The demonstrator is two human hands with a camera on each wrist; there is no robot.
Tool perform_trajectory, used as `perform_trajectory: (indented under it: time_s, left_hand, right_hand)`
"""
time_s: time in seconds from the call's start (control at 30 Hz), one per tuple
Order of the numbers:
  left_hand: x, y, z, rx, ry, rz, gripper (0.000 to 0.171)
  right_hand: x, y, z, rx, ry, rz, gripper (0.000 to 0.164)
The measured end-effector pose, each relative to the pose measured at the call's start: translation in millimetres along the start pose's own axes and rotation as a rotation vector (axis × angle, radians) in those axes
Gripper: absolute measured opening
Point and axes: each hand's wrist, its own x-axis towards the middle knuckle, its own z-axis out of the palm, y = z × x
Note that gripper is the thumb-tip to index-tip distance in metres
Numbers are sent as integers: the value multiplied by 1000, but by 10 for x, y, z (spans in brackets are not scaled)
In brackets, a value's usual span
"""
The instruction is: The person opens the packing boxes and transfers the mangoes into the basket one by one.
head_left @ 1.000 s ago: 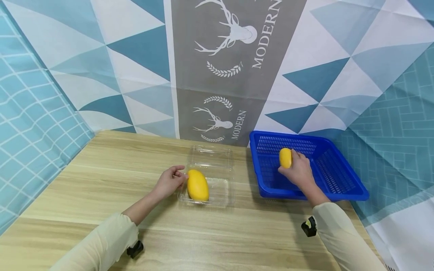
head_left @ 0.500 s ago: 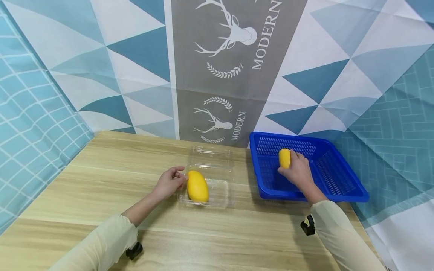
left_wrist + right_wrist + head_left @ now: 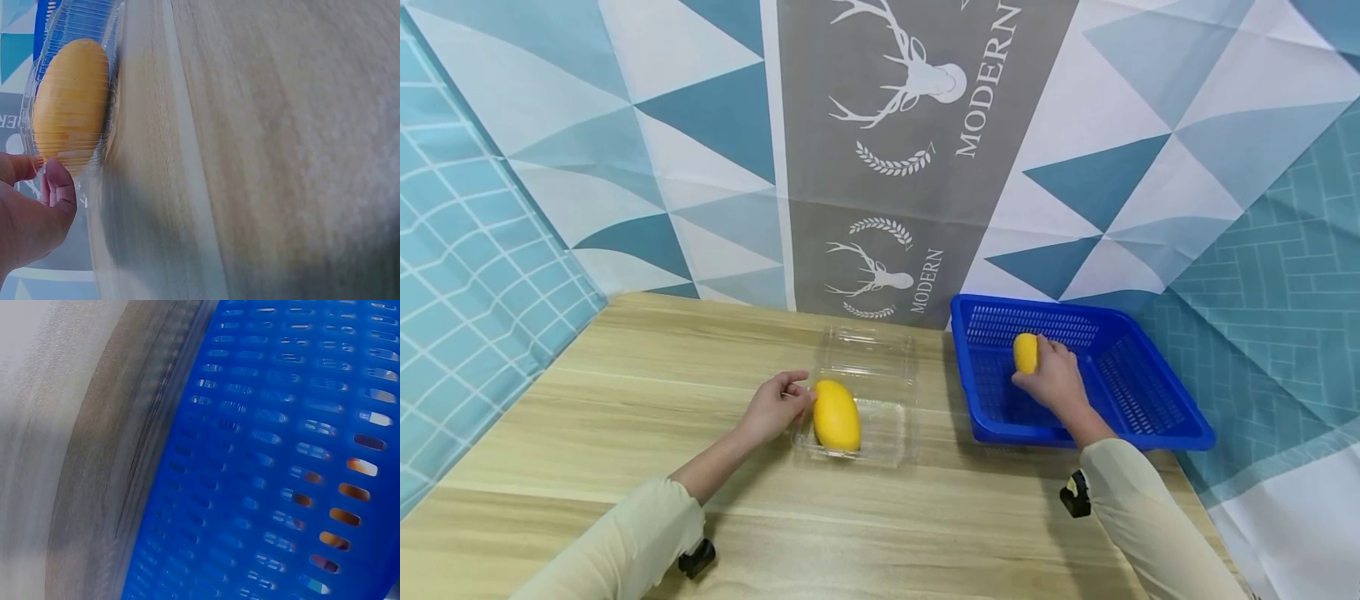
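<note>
A yellow mango (image 3: pixel 837 417) lies in the left part of an open clear plastic clamshell box (image 3: pixel 886 429) on the table. My left hand (image 3: pixel 772 407) pinches the left rim of that box between thumb and fingers, and the left wrist view shows the fingertips at the edge beside the mango (image 3: pixel 72 100). On the right, my right hand (image 3: pixel 1055 377) grips a second mango (image 3: pixel 1026 353) within the blue basket (image 3: pixel 1086 435). In the right wrist view the slotted basket wall (image 3: pixel 250 450) hides most of that hand and mango; orange shows through a few slots.
The box's raised lid (image 3: pixel 867 350) stands toward the back wall. A printed cloth (image 3: pixel 880 175) covers the wall behind the wooden table (image 3: pixel 880 533). The basket sits at the back right, near the right-hand cloth wall (image 3: pixel 1277 333).
My right hand has shifted slightly left with the mango, still inside the basket area. The left hand, the box and the mango in it stay where they were.
</note>
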Motion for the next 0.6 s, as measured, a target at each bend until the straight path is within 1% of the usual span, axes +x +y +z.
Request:
perform_trajectory:
  time_s: [0.13,0.43,0.6]
  left_hand:
    - [-3,-2,5,6,1,-3,48]
    - [-18,8,14,-5,3,9,50]
    - [-6,-2,15,1,6,6,48]
  right_hand:
    - [15,2,12,-1,-10,9,84]
    - [50,7,38,-2,-8,-5,83]
    - [92,12,57,-13,-9,-9,82]
